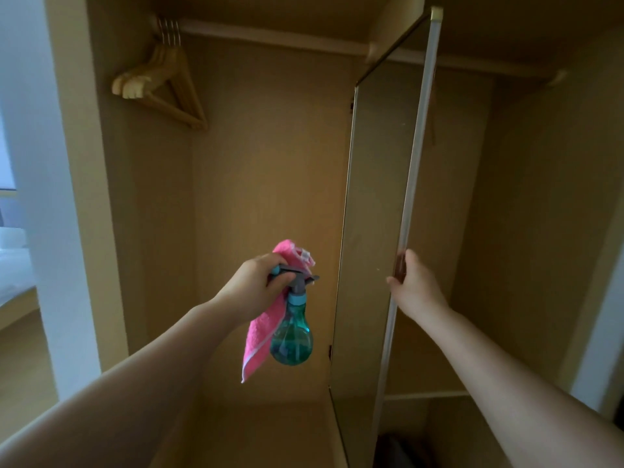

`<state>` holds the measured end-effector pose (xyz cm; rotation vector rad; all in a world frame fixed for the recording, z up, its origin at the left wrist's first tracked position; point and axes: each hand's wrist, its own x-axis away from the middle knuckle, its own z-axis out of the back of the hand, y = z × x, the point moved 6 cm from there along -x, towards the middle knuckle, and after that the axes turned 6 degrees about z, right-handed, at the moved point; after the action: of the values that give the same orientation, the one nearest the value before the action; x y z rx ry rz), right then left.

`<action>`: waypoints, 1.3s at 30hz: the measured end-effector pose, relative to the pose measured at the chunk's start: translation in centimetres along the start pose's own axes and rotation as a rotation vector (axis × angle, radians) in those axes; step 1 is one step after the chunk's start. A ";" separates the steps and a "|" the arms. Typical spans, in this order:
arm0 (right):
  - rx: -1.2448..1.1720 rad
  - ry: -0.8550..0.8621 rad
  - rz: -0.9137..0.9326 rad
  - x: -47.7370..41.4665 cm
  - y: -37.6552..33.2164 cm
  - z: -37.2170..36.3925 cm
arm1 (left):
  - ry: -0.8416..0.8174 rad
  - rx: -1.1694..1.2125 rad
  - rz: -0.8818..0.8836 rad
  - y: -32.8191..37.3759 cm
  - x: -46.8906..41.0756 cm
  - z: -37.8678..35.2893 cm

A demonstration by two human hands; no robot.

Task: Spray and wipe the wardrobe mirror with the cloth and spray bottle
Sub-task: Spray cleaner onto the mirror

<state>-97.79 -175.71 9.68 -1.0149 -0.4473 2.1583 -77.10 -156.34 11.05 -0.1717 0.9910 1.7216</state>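
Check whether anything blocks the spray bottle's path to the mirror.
Nothing visible does: open air lies between the nozzle of the spray bottle and the mirror. The right hand grips the mirror's outer edge.

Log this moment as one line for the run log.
left hand: grips spray bottle and pink cloth | right hand: holds mirror door edge | nozzle: toward mirror door | wardrobe: open, hangers on rail

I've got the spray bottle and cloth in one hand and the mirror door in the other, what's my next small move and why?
Probably spray a first mist onto the mirror. Your left hand grips the spray bottle together with the pink cloth, its nozzle pointing toward the glass, and your right hand holds the door edge, which should steady it.
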 end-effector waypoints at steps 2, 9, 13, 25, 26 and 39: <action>0.009 0.008 -0.018 1.0 -0.5 0.4 | -0.001 -0.012 -0.015 0.0 0.8 0.6; 0.028 0.061 -0.046 4.1 -0.9 2.3 | -0.004 -0.001 -0.009 0.3 2.6 1.2; 0.069 0.105 -0.082 5.0 -0.6 3.8 | -0.031 0.033 -0.009 0.8 2.9 0.8; 0.043 0.100 -0.173 4.9 4.0 7.1 | -0.057 0.043 -0.027 3.8 3.9 -2.2; 0.027 0.096 -0.165 4.7 4.5 7.1 | -0.054 0.039 -0.021 4.0 3.7 -2.5; 0.048 0.152 0.016 -0.1 10.7 7.9 | -0.009 0.018 0.045 9.2 2.6 -6.5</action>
<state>-108.64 -183.33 8.69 -1.1497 -0.3149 2.0775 -88.23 -159.47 10.33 -0.1314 1.0100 1.7521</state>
